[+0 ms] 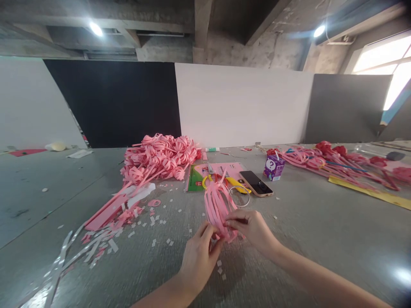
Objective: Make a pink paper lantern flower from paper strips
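A bundle of pink paper strips [215,204] bows outward just above the table at the centre. My left hand [199,252] pinches its lower end from the left. On the right side, my right hand [252,229] has its thumb and fingers closed on the strips. Beyond the bundle lie scissors with yellow handles [205,182], a yellow cutter [239,185] and a roll of tape [245,201], partly over a pink and green packet [195,179].
A large heap of pink paper flowers [157,158] stands at the back left, with paper scraps [111,244] before it. A phone [257,184] and purple box [274,167] are right of centre. Pink and red paper flowers [340,160] and a yellow strip [369,192] lie farther right.
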Available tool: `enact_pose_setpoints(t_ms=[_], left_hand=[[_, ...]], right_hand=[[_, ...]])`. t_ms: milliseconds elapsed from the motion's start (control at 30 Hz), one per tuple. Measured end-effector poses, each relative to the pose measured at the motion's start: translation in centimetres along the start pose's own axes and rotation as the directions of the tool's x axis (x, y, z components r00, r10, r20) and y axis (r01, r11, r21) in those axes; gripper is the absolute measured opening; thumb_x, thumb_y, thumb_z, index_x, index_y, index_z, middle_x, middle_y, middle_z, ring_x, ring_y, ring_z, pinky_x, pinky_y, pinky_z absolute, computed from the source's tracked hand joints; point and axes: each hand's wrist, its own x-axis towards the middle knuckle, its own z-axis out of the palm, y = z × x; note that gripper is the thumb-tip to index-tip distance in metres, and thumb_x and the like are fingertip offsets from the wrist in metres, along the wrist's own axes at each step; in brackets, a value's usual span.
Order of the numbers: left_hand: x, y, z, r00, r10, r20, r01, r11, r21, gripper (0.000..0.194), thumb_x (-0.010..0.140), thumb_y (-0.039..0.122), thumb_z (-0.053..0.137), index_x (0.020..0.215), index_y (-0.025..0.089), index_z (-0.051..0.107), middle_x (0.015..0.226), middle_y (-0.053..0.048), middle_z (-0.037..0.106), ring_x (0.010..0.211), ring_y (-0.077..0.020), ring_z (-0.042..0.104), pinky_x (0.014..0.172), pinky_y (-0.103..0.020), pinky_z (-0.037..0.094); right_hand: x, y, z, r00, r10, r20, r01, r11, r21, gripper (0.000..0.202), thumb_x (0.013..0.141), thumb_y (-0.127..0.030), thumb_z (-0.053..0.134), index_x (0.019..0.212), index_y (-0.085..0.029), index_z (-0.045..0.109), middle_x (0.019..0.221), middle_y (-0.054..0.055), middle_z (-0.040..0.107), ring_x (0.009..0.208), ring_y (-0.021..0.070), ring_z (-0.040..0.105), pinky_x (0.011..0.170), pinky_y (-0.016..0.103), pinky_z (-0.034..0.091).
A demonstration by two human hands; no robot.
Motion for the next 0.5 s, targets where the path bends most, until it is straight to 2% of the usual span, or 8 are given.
enact_pose_setpoints(t_ms=[233,333,500], left_hand=[[0.1,0.1,0.0,1.000,0.010,-0.004,-0.010,1.000,-0.018,0.004,0.080,0.019,0.048,0.078,0.020,0.051,0.077,0.001,0.054,0.063,-0.0122,0.054,0.053,-0.020,0.039],[0.1,0.2,-0.1,1.000,0.001,-0.005,-0.001,0.999,-0.032,0.004,0.080,0.019,0.048,0.077,0.020,0.051,0.077,0.001,0.054,0.063,-0.0119,0.054,0.054,-0.020,0.039],[0.1,0.2,-0.1,1.000,-0.018,-0.001,0.018,1.000,-0.023,0.005,0.080,0.018,0.047,0.076,0.020,0.050,0.076,0.000,0.053,0.063,-0.0123,0.053,0.053,-0.021,0.039]], right_hand=[[0.2,-0.5,-0.6,0.991,-0.125,0.056,0.127,0.991,-0.035,0.019,0.074,-0.019,0.054,0.087,-0.021,0.067,0.087,0.004,0.064,0.079,0.0155,0.059,0.069,0.025,0.047],[0.2,-1.0,-1.0,0.979,-0.166,0.119,0.176,0.981,-0.079,0.019,0.077,-0.023,0.053,0.089,-0.022,0.067,0.087,0.003,0.064,0.079,0.0146,0.059,0.070,0.025,0.046],[0.2,-1.3,-1.4,0.948,-0.250,0.195,0.285,0.942,-0.178,0.019,0.069,-0.025,0.063,0.088,-0.024,0.067,0.088,0.003,0.064,0.079,0.0152,0.058,0.073,0.027,0.046]])
